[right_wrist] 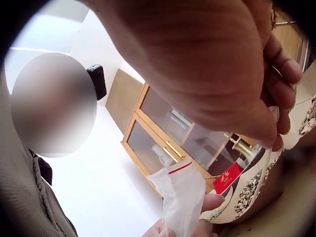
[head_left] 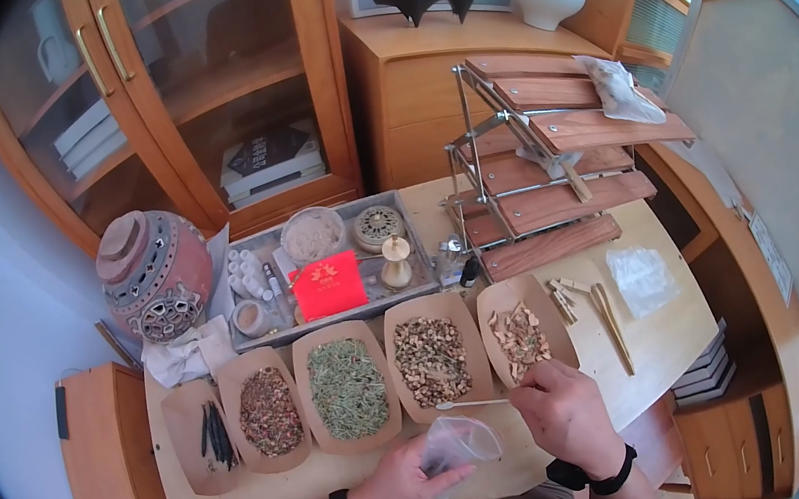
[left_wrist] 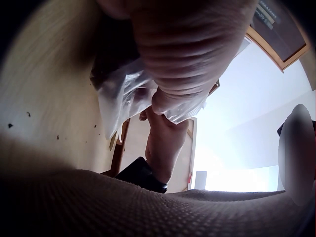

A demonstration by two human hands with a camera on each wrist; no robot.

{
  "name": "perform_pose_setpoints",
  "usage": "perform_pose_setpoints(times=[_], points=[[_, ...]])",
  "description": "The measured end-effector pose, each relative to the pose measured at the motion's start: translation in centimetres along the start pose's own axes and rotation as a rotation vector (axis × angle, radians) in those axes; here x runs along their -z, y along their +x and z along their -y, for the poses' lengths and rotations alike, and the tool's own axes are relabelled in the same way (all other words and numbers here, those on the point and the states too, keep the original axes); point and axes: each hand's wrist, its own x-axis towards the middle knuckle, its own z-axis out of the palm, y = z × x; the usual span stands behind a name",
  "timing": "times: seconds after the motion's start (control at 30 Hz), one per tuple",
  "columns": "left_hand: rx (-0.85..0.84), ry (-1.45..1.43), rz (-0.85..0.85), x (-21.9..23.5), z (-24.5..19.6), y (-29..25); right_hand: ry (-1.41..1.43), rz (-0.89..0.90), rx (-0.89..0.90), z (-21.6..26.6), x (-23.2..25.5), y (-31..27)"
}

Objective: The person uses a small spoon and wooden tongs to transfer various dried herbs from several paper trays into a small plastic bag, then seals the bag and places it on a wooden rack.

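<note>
My left hand (head_left: 405, 477) grips a clear plastic bag (head_left: 462, 447) by its side, low at the table's front edge. In the right wrist view the bag (right_wrist: 182, 200) shows a red line near its top. My right hand (head_left: 568, 413), fingers bent together, pinches a thin pale utensil (head_left: 472, 403) that reaches left over the near rim of a paper tray of chopped brown pieces (head_left: 430, 360). Just beyond that hand lies a tray of pale wood-like chips (head_left: 519, 341). Whether the utensil carries anything cannot be told.
Leftward stand paper trays of green herb (head_left: 346, 389), reddish bits (head_left: 271, 412) and dark pods (head_left: 216, 432). Behind them, a grey tray (head_left: 421, 242) holds a red packet (head_left: 329, 286) and a brass piece (head_left: 397, 264). Tongs (head_left: 614, 328) and a slatted rack (head_left: 569, 186) stand right.
</note>
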Motion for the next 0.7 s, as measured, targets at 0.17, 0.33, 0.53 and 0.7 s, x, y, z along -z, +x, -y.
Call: perform_pose_setpoints(times=[0.17,0.33,0.53,0.7], points=[[-0.156,0.09,-0.012,-0.1,0.9,0.3,-0.009,0.047,-0.022,0.2,-1.1,0.9],[-0.169,0.097,-0.021,-0.2,0.8,0.4,0.028,0.008,-0.071,0.8,-2.1,1.9],[-0.169,0.102,-0.042,-0.3,0.7,0.4,0.006,-0.056,-0.12,0.8,-2.5,1.9],[-0.19,0.128,-0.052,-0.3,0.8,0.5,-0.006,-0.086,-0.139,0.7,-3.0,2.1]])
